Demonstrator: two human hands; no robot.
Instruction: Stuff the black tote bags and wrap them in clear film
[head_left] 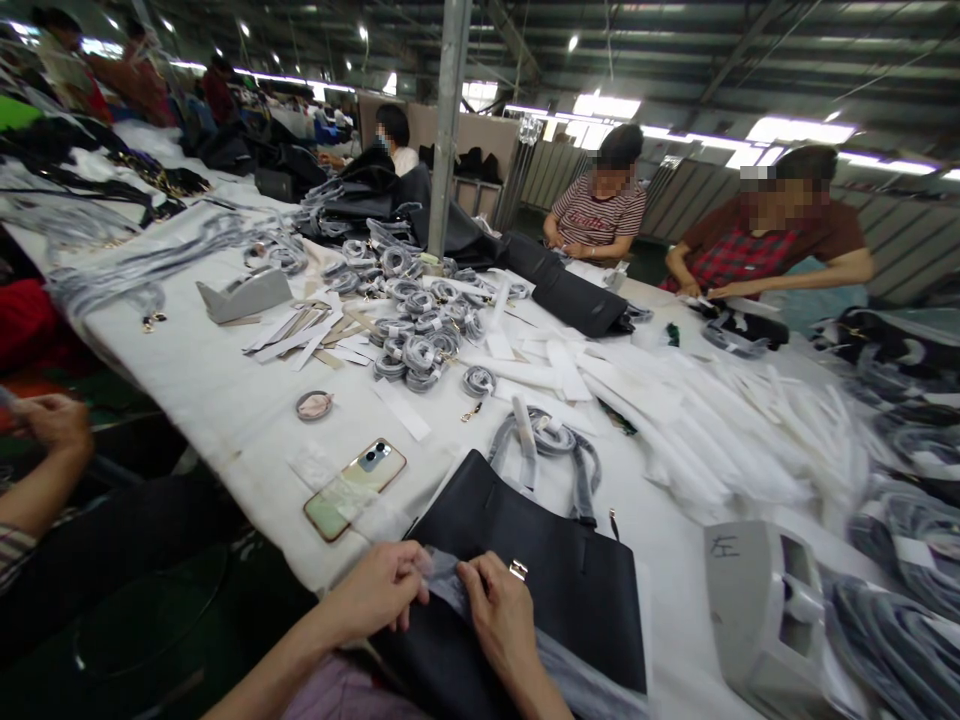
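A black handbag (555, 570) with a small metal clasp lies flat at the table's near edge. Its wrapped handles (581, 465) stretch away from me. Above the bag's near part, my left hand (394, 590) pinches one end of a strap in clear plastic wrap (450, 585). Closed on the same wrapped strap, a little to the right, is my right hand (496, 610). From there the strap runs down toward the lower right across the bag. Exactly what the fingertips press on is partly hidden.
A phone (356, 490) under clear plastic lies left of the bag. Coiled wrapped straps (420, 340) and paper strips (300, 330) pile up beyond. Tape dispensers (757, 620) (244, 295) stand right and far left. A co-worker's hand (56, 425) is at left; two people (600, 205) work opposite.
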